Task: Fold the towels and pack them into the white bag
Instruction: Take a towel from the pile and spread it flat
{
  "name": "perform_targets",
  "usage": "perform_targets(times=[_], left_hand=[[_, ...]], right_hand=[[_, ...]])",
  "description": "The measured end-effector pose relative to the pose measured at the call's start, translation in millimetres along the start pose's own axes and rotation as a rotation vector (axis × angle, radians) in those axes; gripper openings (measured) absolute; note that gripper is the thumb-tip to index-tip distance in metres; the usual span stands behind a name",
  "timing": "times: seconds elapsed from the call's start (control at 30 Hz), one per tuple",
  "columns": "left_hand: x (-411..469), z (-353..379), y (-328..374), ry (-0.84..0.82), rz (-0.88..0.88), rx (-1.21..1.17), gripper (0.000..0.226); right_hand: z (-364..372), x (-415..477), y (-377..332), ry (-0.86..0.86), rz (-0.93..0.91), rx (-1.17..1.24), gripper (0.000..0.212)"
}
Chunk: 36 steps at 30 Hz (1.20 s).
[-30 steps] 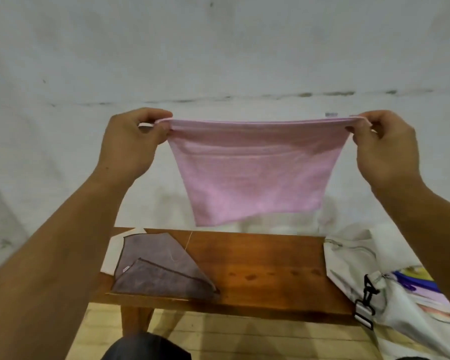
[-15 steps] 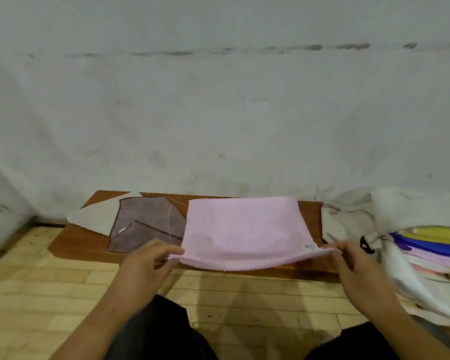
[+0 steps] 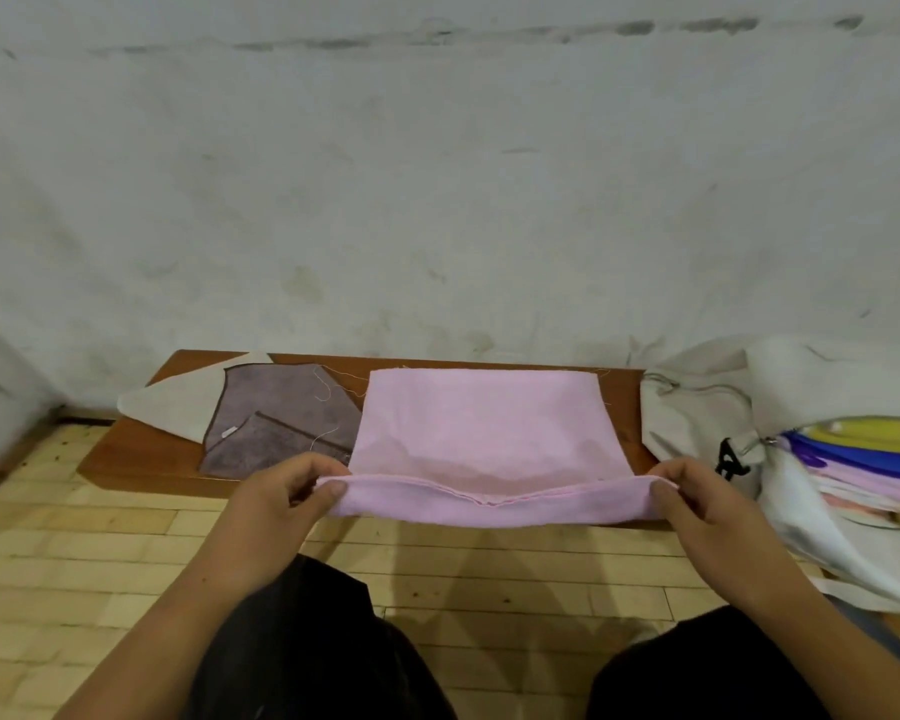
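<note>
Wooden bench (image 3: 141, 462) against wall, left hand (image 3: 281, 498) and right hand (image 3: 697, 504) pinching pink towel (image 3: 489, 433) near corners, white bag (image 3: 697, 407) beside.

- Two hands: the left hand (image 3: 287, 504) and the right hand (image 3: 697, 504), and each one pinches a corner of the pink towel with its fingers (image 3: 333, 488).
- One pink towel (image 3: 484, 433) lies on the desk.
- One purple-grey towel (image 3: 276, 423) lies next to it.
- One cream cloth (image 3: 178, 407) peeks out from under that towel.
- One wooden desk (image 3: 141, 459).
- One white bag (image 3: 707, 407).
- One stack of folded towels (image 3: 874, 459) in many colours sits in the bag; they are too squashed to count.
</note>
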<state>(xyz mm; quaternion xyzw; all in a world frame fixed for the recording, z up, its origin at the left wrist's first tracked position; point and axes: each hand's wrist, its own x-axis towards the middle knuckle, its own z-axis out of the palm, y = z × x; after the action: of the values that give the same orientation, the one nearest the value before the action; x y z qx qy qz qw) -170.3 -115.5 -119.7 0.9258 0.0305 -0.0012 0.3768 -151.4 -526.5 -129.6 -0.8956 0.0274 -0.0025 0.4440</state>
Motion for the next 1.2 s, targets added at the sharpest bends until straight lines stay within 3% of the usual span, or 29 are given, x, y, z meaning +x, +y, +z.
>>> perform_targets(times=[0.13,0.4,0.83,1.0,1.2], left_hand=[[12,-2,0,-0.095,-0.022,0.007,0.012],[108,-5,0,0.046,-0.076,-0.013,0.005],[222,27,-23,0.083,-0.193,-0.142,0.01],[230,44,-41,0.028,-0.262,-0.061,0.01],[234,53,-38,0.091,-0.268,0.06,0.007]], right_hand=[[2,9,14,-0.066,0.049,-0.043,0.016],[18,106,-2,0.022,0.067,-0.082,0.016],[54,230,12,0.054,0.198,-0.175,0.011],[67,237,18,0.029,0.231,-0.238,0.011],[70,243,16,0.02,0.215,-0.33,0.012]])
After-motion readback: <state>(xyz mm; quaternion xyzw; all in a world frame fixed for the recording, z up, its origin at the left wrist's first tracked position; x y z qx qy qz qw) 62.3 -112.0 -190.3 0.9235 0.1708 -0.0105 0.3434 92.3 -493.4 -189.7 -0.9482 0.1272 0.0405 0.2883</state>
